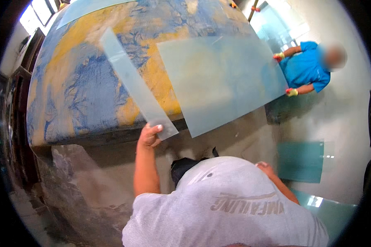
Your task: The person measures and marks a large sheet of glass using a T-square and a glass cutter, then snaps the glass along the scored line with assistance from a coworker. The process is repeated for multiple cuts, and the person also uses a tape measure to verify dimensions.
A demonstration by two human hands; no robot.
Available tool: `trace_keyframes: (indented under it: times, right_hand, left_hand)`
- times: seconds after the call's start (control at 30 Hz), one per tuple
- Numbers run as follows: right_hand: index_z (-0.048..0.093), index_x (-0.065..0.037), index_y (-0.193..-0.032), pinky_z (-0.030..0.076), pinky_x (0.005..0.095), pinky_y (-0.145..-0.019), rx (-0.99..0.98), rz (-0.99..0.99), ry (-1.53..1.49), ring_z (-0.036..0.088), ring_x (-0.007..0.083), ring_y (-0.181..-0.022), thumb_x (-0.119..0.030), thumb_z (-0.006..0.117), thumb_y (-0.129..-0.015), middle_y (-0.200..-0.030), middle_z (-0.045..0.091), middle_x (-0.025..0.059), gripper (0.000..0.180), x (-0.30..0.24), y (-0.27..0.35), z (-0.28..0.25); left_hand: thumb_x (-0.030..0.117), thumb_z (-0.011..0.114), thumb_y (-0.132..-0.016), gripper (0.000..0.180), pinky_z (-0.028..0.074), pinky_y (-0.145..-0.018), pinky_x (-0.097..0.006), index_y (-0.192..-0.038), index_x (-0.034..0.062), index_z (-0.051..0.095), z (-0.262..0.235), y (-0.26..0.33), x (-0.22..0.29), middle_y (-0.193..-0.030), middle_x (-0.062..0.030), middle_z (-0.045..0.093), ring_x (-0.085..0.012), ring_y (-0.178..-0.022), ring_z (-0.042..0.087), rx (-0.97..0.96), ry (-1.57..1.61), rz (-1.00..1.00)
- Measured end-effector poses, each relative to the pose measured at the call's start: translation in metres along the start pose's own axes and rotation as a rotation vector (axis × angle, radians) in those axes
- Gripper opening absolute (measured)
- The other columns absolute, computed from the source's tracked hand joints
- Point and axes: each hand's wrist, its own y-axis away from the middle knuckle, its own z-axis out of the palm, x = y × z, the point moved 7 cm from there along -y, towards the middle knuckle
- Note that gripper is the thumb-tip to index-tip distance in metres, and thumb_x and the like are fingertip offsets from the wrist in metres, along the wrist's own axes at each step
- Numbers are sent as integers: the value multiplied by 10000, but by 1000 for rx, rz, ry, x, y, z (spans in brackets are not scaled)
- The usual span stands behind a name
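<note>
A long narrow strip of pale, frosted-looking glass [131,84] slants up and away over a big cloth-covered table. My left hand [151,135] is closed on its near end, with the thumb on top. That end sticks out past the table's front edge. To the right lies a large sheet of the same pale glass [222,82], apart from the strip, its near corner jutting over the edge. My right hand [265,167] hangs low beside my waist, partly hidden by my shirt, and its fingers do not show clearly.
The table's blue and yellow cloth [78,82] is worn. Another glass piece [90,11] lies at its far left. A co-worker in a blue shirt [303,68] and gloves holds the large sheet's right edge. Greenish glass panes [301,161] stand at the right.
</note>
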Motion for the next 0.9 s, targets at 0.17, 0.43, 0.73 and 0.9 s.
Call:
trace_keyframes:
  times: [0.17, 0.43, 0.73, 0.9]
  right_hand:
    - [696, 2, -1094, 525, 324, -809, -90, -157, -117, 663, 175, -885, -293, 694, -913, -976, 725, 91, 347, -96, -13, 7]
    - [709, 19, -1031, 531, 351, -759, -216, -374, 170, 658, 178, -822, -285, 708, -900, -901, 724, 96, 331, -130, -65, 46]
    - [732, 15, -972, 537, 345, -754, -338, -217, 160, 660, 169, -832, -330, 721, -902, -927, 723, 95, 353, -178, -109, 103]
    - [743, -21, -1045, 547, 359, -808, -441, -436, 414, 684, 187, -888, -333, 712, -911, -995, 741, 99, 341, -185, -109, 133]
  left_hand:
    - [103, 760, -822, 382, 594, -821, -436, -1171, 11, 633, -53, 76, 48, -1008, -108, 698, -280, -922, 705, 206, -43, 60]
    - [212, 725, -905, 315, 589, -731, -421, -1134, 19, 624, -118, 171, 36, -951, -95, 680, -234, -805, 692, 609, -166, 82]
    - [374, 554, -1007, 429, 503, -671, -382, -900, -34, 629, -148, 196, 86, -827, -112, 638, -227, -695, 612, 1153, -891, 222]
    - [443, 502, -1013, 524, 484, -771, -476, -921, -52, 645, -146, 225, 79, -907, -245, 666, -406, -824, 631, 1374, -1348, 291]
